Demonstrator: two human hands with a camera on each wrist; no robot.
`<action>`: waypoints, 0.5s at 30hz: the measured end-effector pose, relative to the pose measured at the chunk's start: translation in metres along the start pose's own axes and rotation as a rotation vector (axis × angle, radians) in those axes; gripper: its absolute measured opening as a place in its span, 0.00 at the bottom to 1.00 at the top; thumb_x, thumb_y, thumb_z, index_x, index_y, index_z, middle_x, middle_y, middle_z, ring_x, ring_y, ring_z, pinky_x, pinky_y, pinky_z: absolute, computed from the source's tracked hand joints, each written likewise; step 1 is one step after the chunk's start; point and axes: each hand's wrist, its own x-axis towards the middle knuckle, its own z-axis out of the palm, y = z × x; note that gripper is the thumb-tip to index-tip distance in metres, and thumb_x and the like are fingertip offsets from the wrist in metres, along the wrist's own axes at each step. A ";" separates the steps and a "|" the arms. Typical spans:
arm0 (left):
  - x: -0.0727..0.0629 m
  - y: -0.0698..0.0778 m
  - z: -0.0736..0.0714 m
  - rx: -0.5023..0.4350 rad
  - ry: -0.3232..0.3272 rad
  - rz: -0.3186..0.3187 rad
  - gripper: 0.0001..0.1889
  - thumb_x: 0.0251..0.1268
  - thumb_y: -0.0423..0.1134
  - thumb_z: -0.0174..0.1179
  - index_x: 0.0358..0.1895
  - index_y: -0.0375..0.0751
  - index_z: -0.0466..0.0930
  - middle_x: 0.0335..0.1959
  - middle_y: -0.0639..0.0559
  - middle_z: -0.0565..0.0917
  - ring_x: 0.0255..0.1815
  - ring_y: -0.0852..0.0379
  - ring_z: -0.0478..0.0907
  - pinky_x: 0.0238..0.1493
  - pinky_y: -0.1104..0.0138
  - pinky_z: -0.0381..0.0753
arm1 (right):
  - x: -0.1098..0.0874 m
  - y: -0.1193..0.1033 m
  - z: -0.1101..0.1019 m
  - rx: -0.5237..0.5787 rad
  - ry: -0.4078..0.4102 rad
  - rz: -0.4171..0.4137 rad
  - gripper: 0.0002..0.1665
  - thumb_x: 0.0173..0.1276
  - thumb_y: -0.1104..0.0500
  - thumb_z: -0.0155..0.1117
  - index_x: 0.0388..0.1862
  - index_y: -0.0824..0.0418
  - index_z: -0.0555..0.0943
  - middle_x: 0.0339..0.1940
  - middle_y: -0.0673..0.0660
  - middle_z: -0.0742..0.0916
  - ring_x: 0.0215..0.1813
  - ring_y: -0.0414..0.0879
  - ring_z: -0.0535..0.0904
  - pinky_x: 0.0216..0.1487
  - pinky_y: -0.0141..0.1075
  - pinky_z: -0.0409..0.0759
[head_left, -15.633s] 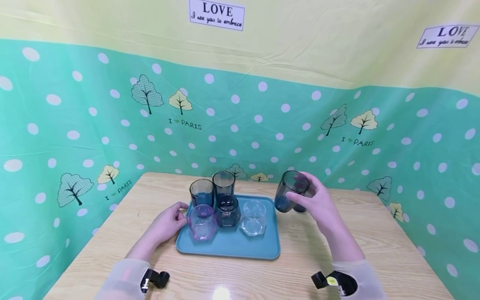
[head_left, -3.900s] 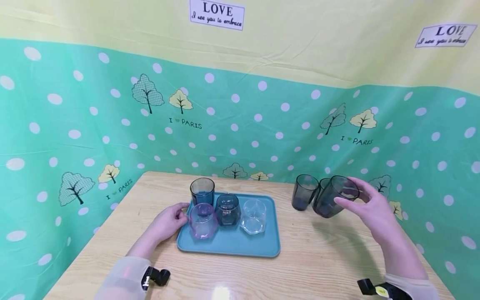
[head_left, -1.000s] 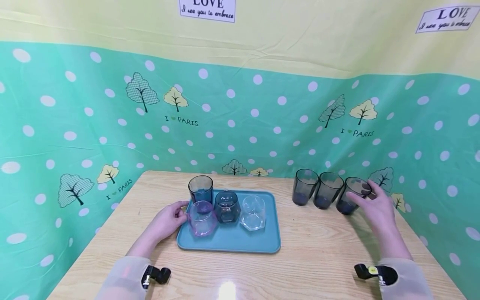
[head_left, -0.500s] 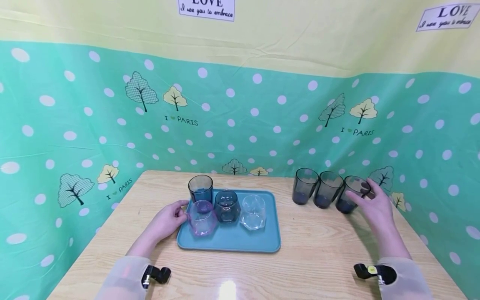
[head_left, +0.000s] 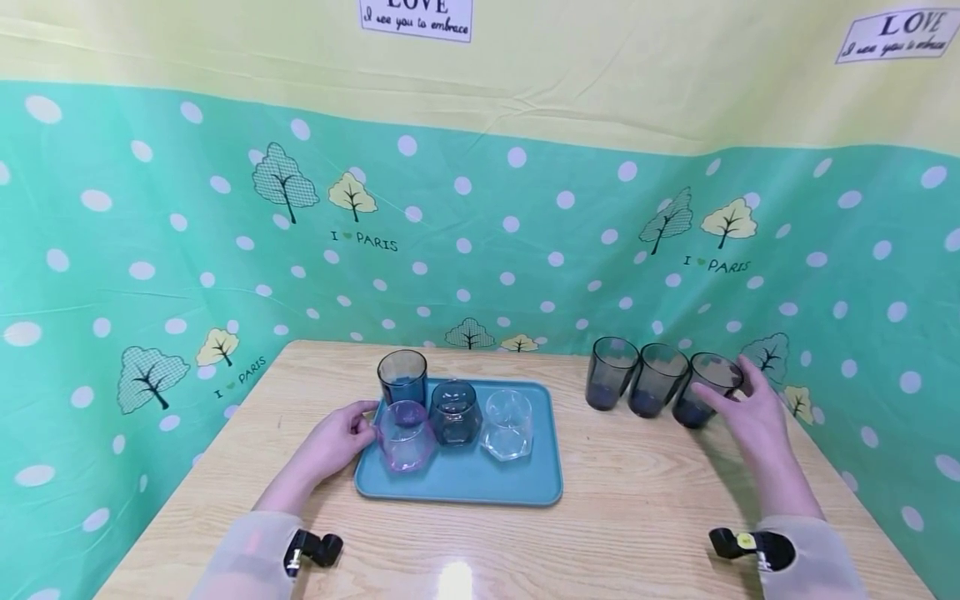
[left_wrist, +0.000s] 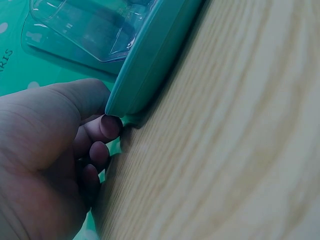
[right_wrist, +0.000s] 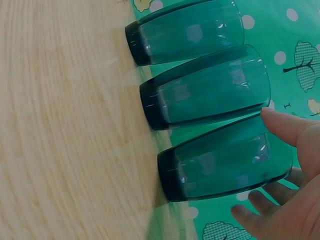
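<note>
My left hand (head_left: 333, 442) pinches the left edge of a blue tray (head_left: 495, 485); in the left wrist view the thumb lies along the tray's rim (left_wrist: 137, 80), fingers curled beside it. At the table's back right, three tall smoky glass tumblers stand upright in a row. My right hand (head_left: 757, 421) holds the rightmost tumbler (head_left: 693, 410) near its rim, thumb on one side and fingers round the other. Its base rests on the table in the right wrist view, where the middle tumbler (right_wrist: 210, 90) and the far tumbler (right_wrist: 187, 35) stand alongside.
On the tray stand a dark tumbler (head_left: 402, 382) at the back left, a pinkish-purple faceted glass (head_left: 406, 447), a dark grey faceted glass (head_left: 455, 423) and a clear glass (head_left: 507, 435). A patterned curtain (head_left: 480, 225) rises behind the wooden table (head_left: 622, 517).
Earlier, my right hand carried dark tumblers rightward from the tray's side; the last held tilted now stands upright at the row's right end. The left hand stayed. Little differs over the last second.
</note>
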 end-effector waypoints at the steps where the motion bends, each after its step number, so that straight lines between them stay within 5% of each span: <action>1: 0.000 0.000 0.000 -0.002 0.000 0.001 0.27 0.75 0.33 0.65 0.74 0.27 0.77 0.31 0.56 0.80 0.34 0.57 0.76 0.46 0.57 0.76 | 0.000 -0.001 0.000 0.005 0.004 -0.006 0.70 0.76 0.34 0.73 0.95 0.51 0.36 0.93 0.65 0.47 0.88 0.75 0.44 0.81 0.71 0.52; 8: -0.001 -0.001 0.001 -0.015 -0.001 -0.007 0.27 0.75 0.33 0.65 0.74 0.27 0.77 0.31 0.56 0.80 0.33 0.57 0.76 0.46 0.58 0.77 | -0.006 -0.014 0.001 -0.003 0.065 -0.063 0.69 0.75 0.33 0.73 0.95 0.47 0.37 0.94 0.61 0.45 0.90 0.72 0.38 0.81 0.74 0.47; 15: 0.000 -0.002 0.001 -0.018 0.007 0.002 0.28 0.75 0.33 0.65 0.74 0.27 0.76 0.31 0.55 0.80 0.32 0.58 0.76 0.45 0.59 0.77 | -0.015 -0.046 0.008 -0.086 0.159 -0.203 0.65 0.75 0.36 0.74 0.95 0.48 0.43 0.93 0.63 0.50 0.89 0.73 0.44 0.79 0.77 0.48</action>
